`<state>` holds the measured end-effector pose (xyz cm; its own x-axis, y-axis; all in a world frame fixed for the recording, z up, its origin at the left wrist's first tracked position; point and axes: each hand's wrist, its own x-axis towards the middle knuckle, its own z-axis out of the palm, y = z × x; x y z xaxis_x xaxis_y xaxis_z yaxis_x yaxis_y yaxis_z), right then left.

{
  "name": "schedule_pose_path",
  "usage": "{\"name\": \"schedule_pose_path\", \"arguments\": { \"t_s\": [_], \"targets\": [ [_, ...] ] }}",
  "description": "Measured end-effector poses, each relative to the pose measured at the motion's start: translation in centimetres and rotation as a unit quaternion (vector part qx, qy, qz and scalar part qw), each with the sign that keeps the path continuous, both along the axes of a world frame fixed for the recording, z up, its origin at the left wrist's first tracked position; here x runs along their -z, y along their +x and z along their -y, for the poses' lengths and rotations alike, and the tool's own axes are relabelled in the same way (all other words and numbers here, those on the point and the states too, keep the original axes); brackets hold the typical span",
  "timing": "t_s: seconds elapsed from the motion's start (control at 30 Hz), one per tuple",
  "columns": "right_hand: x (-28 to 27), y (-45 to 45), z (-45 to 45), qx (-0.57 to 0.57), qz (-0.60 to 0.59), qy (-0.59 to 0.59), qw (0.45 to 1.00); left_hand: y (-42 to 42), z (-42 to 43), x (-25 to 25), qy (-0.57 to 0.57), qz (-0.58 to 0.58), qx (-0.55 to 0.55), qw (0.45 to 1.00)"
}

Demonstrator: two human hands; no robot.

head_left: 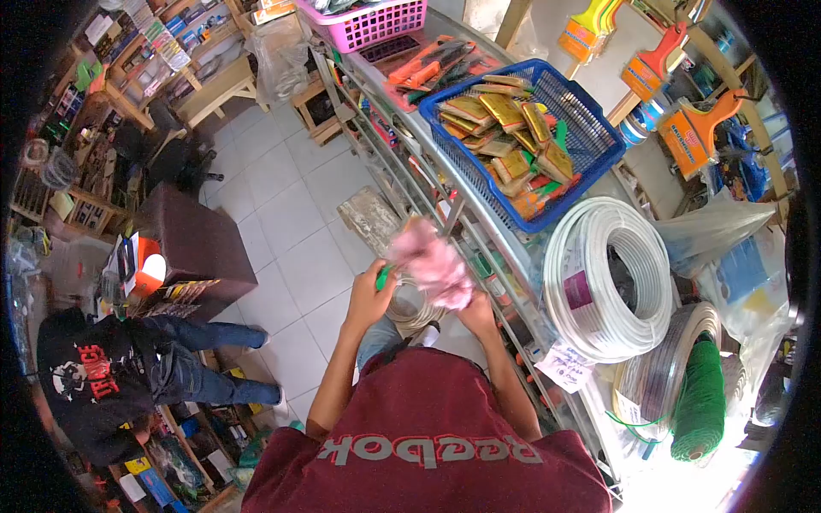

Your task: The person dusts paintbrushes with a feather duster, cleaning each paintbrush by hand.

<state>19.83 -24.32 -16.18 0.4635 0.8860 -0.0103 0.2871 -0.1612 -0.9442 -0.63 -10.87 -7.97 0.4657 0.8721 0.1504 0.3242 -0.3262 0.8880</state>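
Note:
My left hand (370, 295) is closed around a small green object (382, 277), perhaps a handle; its kind cannot be made out. A pink cloth (432, 265), smeared by motion, spans the gap between my hands. On the cloth's lower right edge, my right hand (477, 312) is closed, its fingers partly hidden. Both hands are in front of my body, left of a metal-framed glass counter (466, 184). A blue basket (528, 229) on that counter holds several yellow-wrapped packets (505, 120).
Coiled white cable (569, 248) and a green twine spool (699, 402) stand at right. Packaged paintbrushes (688, 137) hang above. A pink basket (368, 30) sits on the counter's far end. At left, another person (103, 376) stands near a brown box-shaped seat (197, 248) on the tiled floor (282, 214).

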Motion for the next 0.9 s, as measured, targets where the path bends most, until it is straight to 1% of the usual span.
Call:
{"name": "schedule_pose_path", "arguments": {
  "t_s": [0.07,0.1,0.13,0.17,0.23,0.27,0.37,0.4,0.47,0.5,0.53,0.57,0.63,0.67,0.7,0.77,0.8,0.87,0.9],
  "targets": [
    [-0.1,0.3,0.0,-0.001,0.003,-0.026,1.000,0.3,-0.3,1.0,0.068,0.050,-0.002,0.996],
    [-0.2,0.3,-0.1,-0.002,0.003,-0.038,0.999,0.2,-0.3,0.4,0.032,0.021,0.001,0.999],
    [0.4,0.3,-0.4,0.041,-0.018,0.002,0.999,0.1,-0.1,-0.8,-0.004,-0.008,0.004,1.000],
    [1.0,0.4,-0.5,0.042,-0.018,-0.016,0.999,-0.1,-0.1,-1.5,-0.040,-0.038,0.006,0.998],
    [0.2,0.2,-0.6,0.046,-0.019,-0.053,0.997,-0.2,-0.1,-1.4,-0.039,-0.038,0.006,0.999],
    [-0.2,0.0,-0.3,0.023,-0.035,0.002,0.999,-0.2,-0.1,-1.2,-0.038,-0.038,0.008,0.999],
    [-1.8,-0.3,-0.7,-0.076,0.060,0.048,0.994,-0.1,-0.6,1.5,0.101,0.060,0.015,0.993],
    [-2.6,-0.5,-0.9,-0.047,0.033,0.046,0.997,-0.1,-0.5,0.8,0.057,0.033,0.012,0.998],
    [-2.4,-0.8,-1.1,0.039,0.014,-0.027,0.999,-0.5,-0.4,-0.6,-0.031,-0.021,0.002,0.999],
    [-2.0,-1.0,-1.1,0.082,0.004,-0.064,0.995,-0.6,-0.4,-0.6,-0.034,-0.024,0.003,0.999],
    [-1.0,-1.3,-1.4,0.091,0.039,0.011,0.995,-0.7,-0.5,-0.6,-0.038,-0.027,0.006,0.999],
    [-0.4,-1.4,-1.0,0.063,0.085,0.023,0.994,-0.8,-0.5,-0.6,-0.042,-0.030,0.009,0.999],
    [-2.0,-1.9,-0.7,0.008,0.178,0.048,0.983,-0.9,-0.4,0.1,-0.014,0.009,0.023,1.000],
    [-0.3,-1.5,-1.1,0.008,0.264,0.106,0.959,-0.9,-0.5,0.4,0.001,0.030,0.029,0.999],
    [-0.5,-1.5,-1.3,0.042,0.201,0.082,0.975,-0.8,-0.5,-0.1,-0.009,0.001,0.022,1.000],
    [-0.8,-1.8,-1.7,0.106,0.073,0.033,0.991,-1.0,-0.6,-1.1,-0.029,-0.059,0.004,0.998],
    [-1.2,-2.2,-1.8,0.139,0.068,0.005,0.988,-1.1,-0.6,-1.1,-0.032,-0.051,0.000,0.998],
    [-1.0,-2.3,-1.9,0.079,0.124,0.059,0.987,-1.3,-0.5,-1.1,-0.040,-0.037,-0.004,0.998],
    [-0.9,-2.1,-1.8,0.050,0.152,0.086,0.983,-1.4,-0.4,-0.8,0.022,0.012,-0.004,1.000]
  ]
}}
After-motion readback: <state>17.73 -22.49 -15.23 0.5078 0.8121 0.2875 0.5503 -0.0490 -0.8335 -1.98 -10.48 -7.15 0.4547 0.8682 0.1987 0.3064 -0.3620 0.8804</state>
